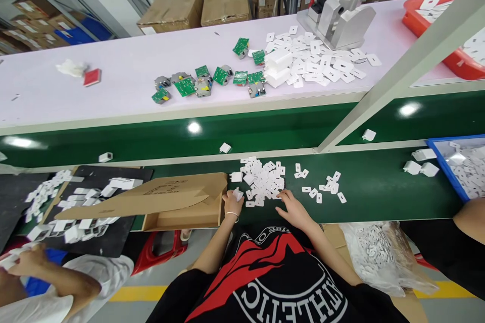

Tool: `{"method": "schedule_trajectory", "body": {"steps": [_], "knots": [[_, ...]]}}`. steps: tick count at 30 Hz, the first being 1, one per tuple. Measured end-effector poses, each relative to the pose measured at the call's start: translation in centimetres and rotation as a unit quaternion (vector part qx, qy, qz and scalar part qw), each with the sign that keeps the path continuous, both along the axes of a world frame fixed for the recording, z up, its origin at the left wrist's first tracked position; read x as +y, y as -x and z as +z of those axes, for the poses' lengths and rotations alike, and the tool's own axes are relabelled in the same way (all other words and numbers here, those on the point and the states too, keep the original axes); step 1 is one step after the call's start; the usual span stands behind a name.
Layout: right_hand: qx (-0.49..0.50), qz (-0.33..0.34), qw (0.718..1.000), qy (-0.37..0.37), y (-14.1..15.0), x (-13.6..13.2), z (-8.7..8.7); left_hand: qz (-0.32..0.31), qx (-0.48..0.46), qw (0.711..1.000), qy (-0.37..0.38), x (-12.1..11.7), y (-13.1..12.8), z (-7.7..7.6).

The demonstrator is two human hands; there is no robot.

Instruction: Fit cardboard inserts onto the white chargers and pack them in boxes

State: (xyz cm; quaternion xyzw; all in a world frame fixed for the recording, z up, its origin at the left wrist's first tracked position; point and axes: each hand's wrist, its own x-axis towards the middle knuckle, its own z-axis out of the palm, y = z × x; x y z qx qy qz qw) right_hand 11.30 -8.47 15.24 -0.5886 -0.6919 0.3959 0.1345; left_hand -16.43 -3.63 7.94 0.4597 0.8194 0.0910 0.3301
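Left hand [232, 203] closed around a small white part [237, 194], at the left edge of the white parts pile [262, 180]. Right hand [293, 208] loosely spread, fingertips touching the pile's near right edge. Pile on green bench [379, 186]; cardboard box [178, 202] just left of it

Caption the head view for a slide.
Both hands, left and right, reach a pile of white parts beside a cardboard box.
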Motion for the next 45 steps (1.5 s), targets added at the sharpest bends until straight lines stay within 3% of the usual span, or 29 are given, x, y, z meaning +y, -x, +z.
{"method": "schedule_trajectory", "body": {"steps": [7,14,21,27,31,35,39,45], "knots": [[-0.114,-0.122,0.985,0.046,-5.2,-0.1,-4.7,-0.028,0.098,0.995,0.005,0.2,0.3,-2.9],[-0.199,-0.259,0.943,0.067,-8.7,-0.7,-9.3,-0.068,0.133,0.989,-0.025,-0.4,0.6,-3.7],[-0.197,-0.269,0.942,0.028,-8.4,-1.4,-12.1,-0.084,0.142,0.985,-0.053,-0.1,0.9,-4.2],[-0.173,-0.251,0.952,-0.019,-8.2,-1.6,-13.4,-0.086,0.147,0.979,-0.114,0.2,-1.0,-2.3],[-0.164,-0.240,0.956,-0.042,-8.4,-1.9,-14.4,-0.150,0.103,0.972,-0.146,4.5,-4.9,-1.1],[-0.159,-0.241,0.955,-0.067,-8.5,-2.4,-15.2,-0.193,0.081,0.968,-0.137,12.5,-9.2,-1.2],[-0.156,-0.259,0.949,-0.088,-8.4,-3.1,-15.8,-0.200,0.080,0.972,-0.094,19.4,-12.0,-2.0],[-0.152,-0.293,0.940,-0.090,-8.3,-4.0,-16.1,-0.168,0.050,0.984,-0.031,24.2,-13.0,-3.3]]}}
